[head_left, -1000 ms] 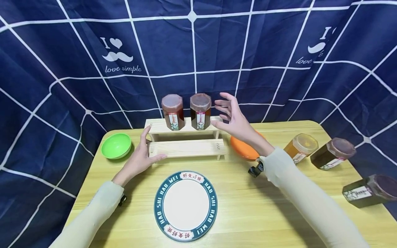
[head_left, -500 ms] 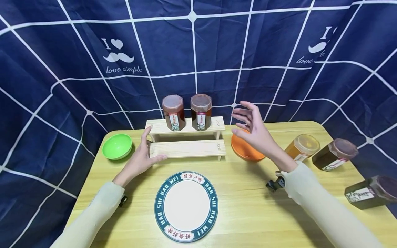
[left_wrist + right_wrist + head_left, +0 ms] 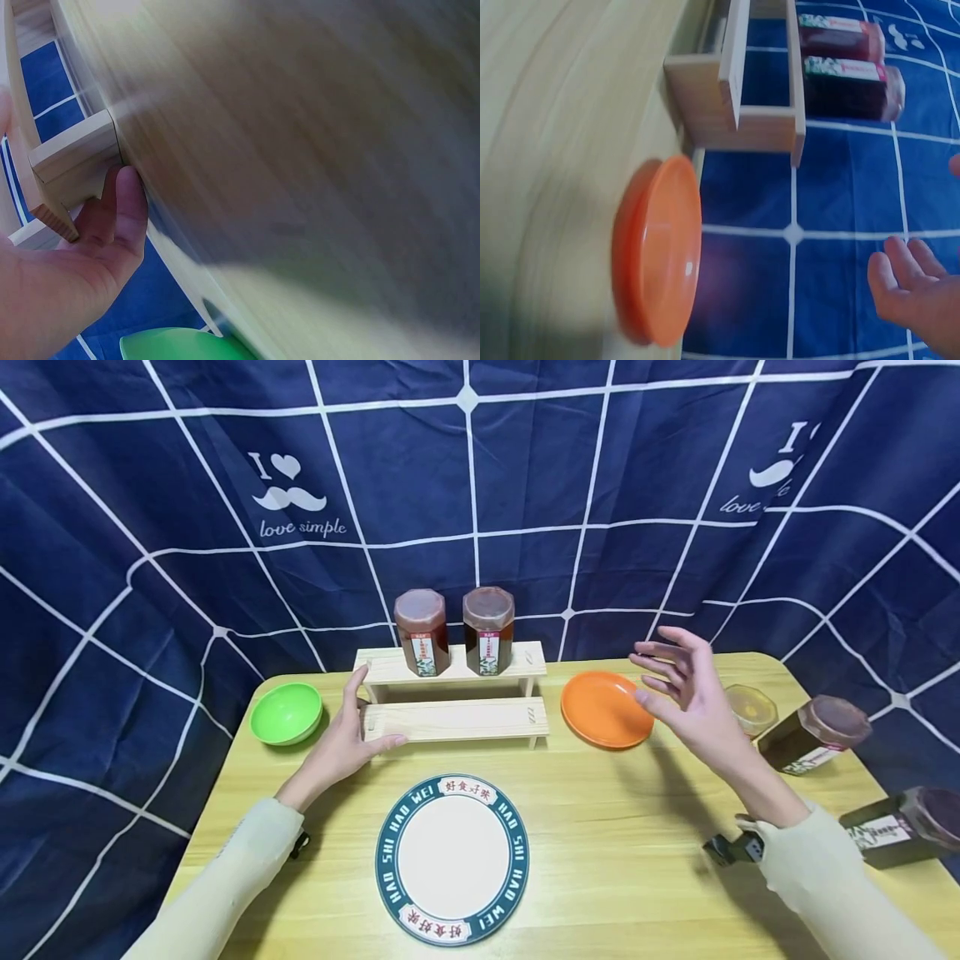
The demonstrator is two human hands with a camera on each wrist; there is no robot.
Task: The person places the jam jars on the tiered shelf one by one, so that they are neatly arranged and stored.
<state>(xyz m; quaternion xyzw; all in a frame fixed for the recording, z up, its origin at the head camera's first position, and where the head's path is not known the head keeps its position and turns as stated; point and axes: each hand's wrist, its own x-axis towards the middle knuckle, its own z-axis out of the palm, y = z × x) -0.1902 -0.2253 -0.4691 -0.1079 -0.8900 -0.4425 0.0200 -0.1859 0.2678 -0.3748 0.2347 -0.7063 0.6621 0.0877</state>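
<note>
My left hand (image 3: 343, 737) rests against the left end of a two-step wooden rack (image 3: 457, 720), thumb along the lower step and fingers up its side. The left wrist view shows the thumb (image 3: 126, 214) touching the rack's leg (image 3: 71, 161). Two dark red jars (image 3: 421, 631) (image 3: 488, 628) stand on the top step. My right hand (image 3: 678, 689) hovers open with spread fingers, holding nothing, between an orange plate (image 3: 606, 710) and an amber jar (image 3: 752, 710) that it partly hides. In the right wrist view my fingers (image 3: 911, 296) hang beside the orange plate (image 3: 660, 247), with the rack (image 3: 739, 97) beyond.
A green bowl (image 3: 286, 712) sits left of the rack. A white plate with a teal rim (image 3: 452, 857) lies near the front of the wooden table (image 3: 615, 827). Two dark jars (image 3: 813, 735) (image 3: 900, 825) lie at the right edge. A navy checked cloth hangs behind.
My right hand has moved away from the jars on the rack, rightward and down past the orange plate toward the amber jar. The left hand has stayed on the rack.
</note>
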